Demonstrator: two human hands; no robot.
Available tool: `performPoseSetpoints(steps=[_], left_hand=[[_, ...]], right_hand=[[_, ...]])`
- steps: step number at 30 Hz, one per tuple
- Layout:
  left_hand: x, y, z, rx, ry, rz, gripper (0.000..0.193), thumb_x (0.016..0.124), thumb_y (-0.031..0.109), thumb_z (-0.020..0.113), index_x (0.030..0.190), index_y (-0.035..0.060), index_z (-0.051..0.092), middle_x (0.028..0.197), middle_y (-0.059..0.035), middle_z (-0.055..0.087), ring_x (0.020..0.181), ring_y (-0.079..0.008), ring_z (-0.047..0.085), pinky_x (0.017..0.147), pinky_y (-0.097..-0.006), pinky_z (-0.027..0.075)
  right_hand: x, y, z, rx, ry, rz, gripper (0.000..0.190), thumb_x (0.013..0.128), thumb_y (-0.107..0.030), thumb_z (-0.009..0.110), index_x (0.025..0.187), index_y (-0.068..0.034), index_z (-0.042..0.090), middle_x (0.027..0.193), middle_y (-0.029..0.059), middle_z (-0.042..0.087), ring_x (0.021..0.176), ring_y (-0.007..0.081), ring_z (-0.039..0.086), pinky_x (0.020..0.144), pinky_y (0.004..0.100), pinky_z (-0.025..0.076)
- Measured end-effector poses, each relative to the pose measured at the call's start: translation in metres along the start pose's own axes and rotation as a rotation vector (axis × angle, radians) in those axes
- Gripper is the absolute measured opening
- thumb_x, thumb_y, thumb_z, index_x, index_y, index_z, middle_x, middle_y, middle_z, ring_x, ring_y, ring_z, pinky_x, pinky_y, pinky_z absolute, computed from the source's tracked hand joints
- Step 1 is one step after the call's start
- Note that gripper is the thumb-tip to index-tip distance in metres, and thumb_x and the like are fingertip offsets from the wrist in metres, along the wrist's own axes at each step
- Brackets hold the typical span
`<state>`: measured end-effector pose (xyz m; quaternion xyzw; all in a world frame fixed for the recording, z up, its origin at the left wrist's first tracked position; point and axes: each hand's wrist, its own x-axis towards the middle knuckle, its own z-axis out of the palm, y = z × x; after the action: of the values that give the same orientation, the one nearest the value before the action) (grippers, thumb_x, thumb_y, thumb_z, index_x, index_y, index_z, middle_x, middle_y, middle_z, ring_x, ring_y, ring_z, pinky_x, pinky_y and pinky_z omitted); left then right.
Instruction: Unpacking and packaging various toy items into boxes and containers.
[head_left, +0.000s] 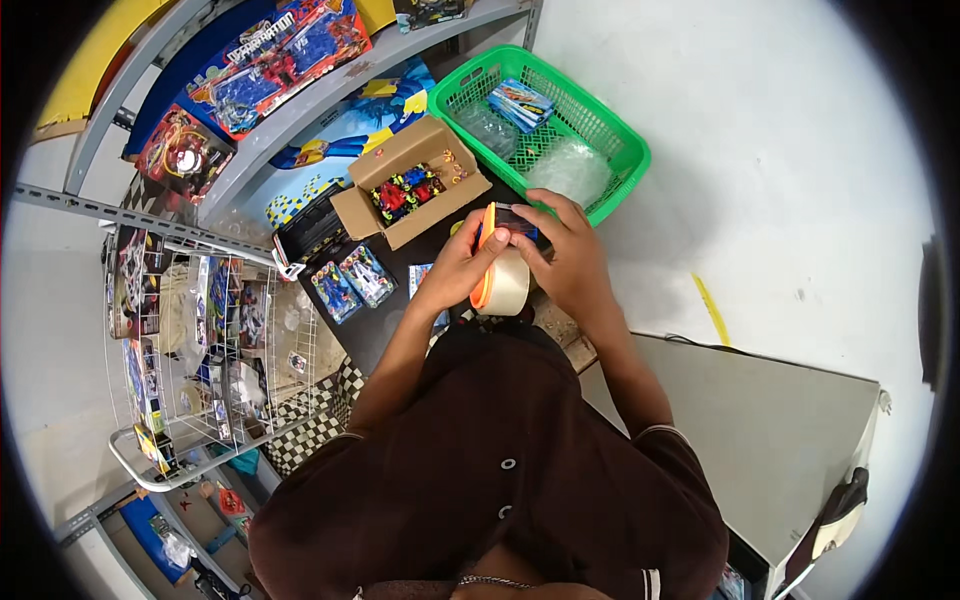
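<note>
My left hand (466, 262) grips an orange tape dispenser (486, 259) with a wide roll of clear packing tape (506, 285) on it. My right hand (566, 247) is at the dispenser's cutting end, its fingertips on the tape or on a small blue-edged item there; which of them it touches is hard to tell. Left of my hands, two small blue toy packs (352, 283) lie on the dark table. Another pack (418, 279) lies partly hidden beside my left forearm. Beyond them stands an opened cardboard box (420, 225) holding colourful small toys (405, 193).
A green plastic basket (630, 142) with blue cards (521, 105) and clear plastic bags stands behind my right hand, against the wall. A black tray (311, 225) lies left of the box. Metal shelves with boxed toys and a white wire rack (217, 352) stand at the left.
</note>
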<state>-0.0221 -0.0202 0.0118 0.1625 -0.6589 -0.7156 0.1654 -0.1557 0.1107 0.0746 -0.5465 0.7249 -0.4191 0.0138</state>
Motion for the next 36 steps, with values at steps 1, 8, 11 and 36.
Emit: performPoseSetpoints(steps=[1, 8, 11, 36], left_hand=[[-0.006, 0.000, -0.004, -0.006, 0.007, -0.002, 0.041, 0.104, 0.036, 0.054, 0.128, 0.0030, 0.051, 0.109, -0.0039, 0.060, 0.100, -0.0095, 0.054, 0.088, -0.0269, 0.046], [-0.051, 0.008, -0.032, 0.002, -0.121, -0.101, 0.041, 0.106, 0.041, 0.049, 0.128, 0.0061, 0.052, 0.111, -0.0010, 0.060, 0.098, -0.0072, 0.056, 0.085, -0.0245, 0.047], [-0.066, 0.010, -0.042, -0.079, -0.165, -0.135, 0.038, 0.106, 0.040, 0.049, 0.125, 0.0069, 0.053, 0.108, 0.0000, 0.059, 0.096, -0.0065, 0.056, 0.083, -0.0236, 0.047], [-0.115, 0.017, -0.076, 0.052, -0.182, -0.226, 0.032, 0.105, 0.032, 0.052, 0.126, 0.0081, 0.052, 0.090, 0.0017, 0.059, 0.075, -0.0038, 0.054, 0.065, -0.0220, 0.044]], right_hand=[[0.001, -0.006, 0.001, 0.033, 0.001, 0.010, 0.027, 0.084, -0.013, 0.075, 0.108, -0.003, 0.070, 0.118, 0.0129, 0.063, 0.110, 0.0326, 0.061, 0.094, 0.0379, 0.049], [0.004, -0.028, 0.010, 0.247, -0.294, 0.132, 0.016, 0.083, -0.011, 0.076, 0.092, -0.001, 0.067, 0.098, 0.0100, 0.065, 0.085, 0.0238, 0.062, 0.077, 0.0336, 0.049], [0.002, -0.043, 0.015, 0.271, -0.244, 0.088, 0.014, 0.086, -0.010, 0.075, 0.091, -0.001, 0.067, 0.088, 0.0053, 0.064, 0.077, 0.0149, 0.059, 0.069, 0.0285, 0.047], [-0.017, -0.074, 0.046, 0.401, -0.466, 0.315, 0.009, 0.095, -0.009, 0.067, 0.093, 0.000, 0.064, 0.078, -0.0009, 0.064, 0.071, 0.0047, 0.055, 0.060, 0.0236, 0.046]])
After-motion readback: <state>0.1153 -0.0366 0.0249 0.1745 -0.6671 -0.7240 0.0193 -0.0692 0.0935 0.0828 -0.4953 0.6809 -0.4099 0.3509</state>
